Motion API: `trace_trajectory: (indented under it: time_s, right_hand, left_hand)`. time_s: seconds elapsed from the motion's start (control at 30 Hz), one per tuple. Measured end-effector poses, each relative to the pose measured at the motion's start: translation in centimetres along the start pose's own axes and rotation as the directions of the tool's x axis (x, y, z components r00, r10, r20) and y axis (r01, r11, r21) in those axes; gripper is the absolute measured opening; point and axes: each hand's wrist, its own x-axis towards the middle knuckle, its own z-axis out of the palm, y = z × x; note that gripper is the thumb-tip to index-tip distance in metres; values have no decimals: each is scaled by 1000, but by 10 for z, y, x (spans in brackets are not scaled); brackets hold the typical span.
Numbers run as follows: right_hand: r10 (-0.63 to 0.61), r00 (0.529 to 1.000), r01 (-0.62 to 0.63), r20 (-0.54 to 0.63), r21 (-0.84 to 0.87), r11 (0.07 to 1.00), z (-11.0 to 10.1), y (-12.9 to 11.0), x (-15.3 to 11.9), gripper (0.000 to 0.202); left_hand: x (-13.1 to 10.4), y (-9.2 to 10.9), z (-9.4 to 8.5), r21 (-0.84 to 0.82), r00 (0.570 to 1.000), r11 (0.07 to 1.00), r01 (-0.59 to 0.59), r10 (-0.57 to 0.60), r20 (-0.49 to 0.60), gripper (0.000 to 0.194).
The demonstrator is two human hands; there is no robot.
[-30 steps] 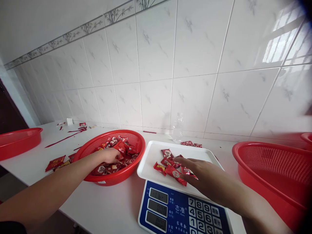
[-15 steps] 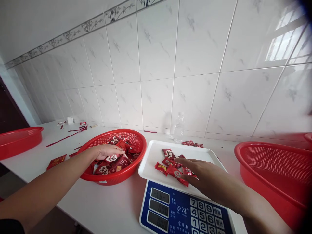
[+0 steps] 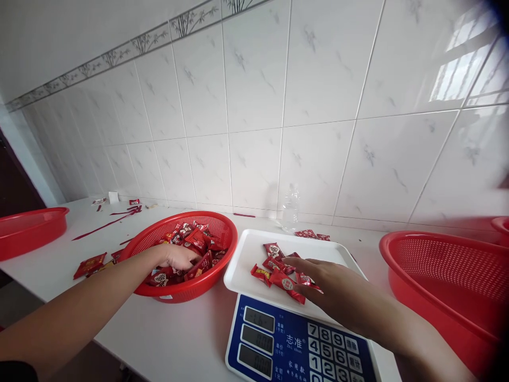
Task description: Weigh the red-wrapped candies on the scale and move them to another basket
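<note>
My left hand [image 3: 178,257] is down among the red wrapped snacks [image 3: 194,239] in a red basket [image 3: 191,291]; its fingers are bent round a dark red packet [image 3: 201,265]. My right hand [image 3: 322,276] hovers low over the white tray [image 3: 246,249] of a blue scale [image 3: 292,345], palm down, fingers apart around some of the candies. Several red candies [image 3: 284,281] lie on the tray, partly covered by that hand.
Another red basket [image 3: 445,286] stands at the right, and one [image 3: 32,231] at the far left. A clear bottle [image 3: 291,208] is by the tiled wall. Loose packets [image 3: 89,265] and red strips [image 3: 107,225] lie on the white table.
My left hand has pushed slightly deeper into the basket, and the packets beneath it have shifted, one now tilted up at its fingers. The right hand has stayed over the tray.
</note>
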Motion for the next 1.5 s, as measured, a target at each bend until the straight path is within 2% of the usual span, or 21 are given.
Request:
trace_trajectory:
  time_s: [0.23, 0.3, 0.4, 0.47, 0.57, 0.7, 0.73, 0.87, 1.03, 1.1, 1.27, 1.37, 1.5]
  right_hand:
    - [-33, 998, 32, -48, -20, 999, -1, -1, -1, 48]
    - [-35, 998, 34, -55, -12, 999, -2, -1, -1, 47]
    - [-38, 998, 37, -44, -3, 999, -2, -2, 0, 46]
    - [-22, 999, 22, -30, 0, 1000, -3, -2, 0, 45]
    - [2, 999, -2, -41, 5, 1000, -4, 0, 0, 43]
    - [29, 997, -29, -71, 1, 1000, -7, 4, -1, 40]
    - [43, 996, -43, -72, 0, 999, -8, 5, -2, 40]
    - [78, 995, -79, -59, -21, 997, -12, 6, -4, 40]
    - [97, 994, -98, -55, -8, 995, -14, 6, -6, 39]
    - [102, 993, -102, -52, 1, 995, -15, 7, -6, 40]
    - [110, 993, -111, -40, -16, 994, -19, 7, -6, 41]
    - [124, 992, -125, -24, -12, 992, -20, 6, -6, 40]
    - [123, 992, -124, -34, -12, 992, -20, 6, -7, 40]
  left_hand:
    - [-4, 1, 1, 65, 996, 998, -7, 13, -87, 23]
    - [-6, 1, -3, 79, 992, 997, -21, 30, -123, 21]
    - [-7, 0, -16, 90, 970, 995, -53, 73, -233, 21]
    - [-7, 2, -25, 77, 942, 993, -85, 105, -320, 24]
    - [-9, 15, -30, 44, 871, 986, -161, 163, -463, 31]
    - [-17, 55, -13, -40, 740, 944, -328, 230, -632, 35]
    - [-19, 66, -5, -79, 726, 918, -389, 253, -639, 35]
    - [-15, 102, 29, -115, 735, 838, -534, 393, -553, 29]
    - [6, 127, 59, -84, 785, 834, -545, 473, -400, 27]
    - [16, 133, 64, -50, 786, 835, -548, 493, -373, 25]
    - [32, 136, 65, 110, 774, 872, -478, 477, -417, 21]
    - [33, 132, 65, 112, 799, 882, -457, 463, -384, 24]
    - [32, 126, 65, 140, 848, 887, -440, 461, -261, 44]
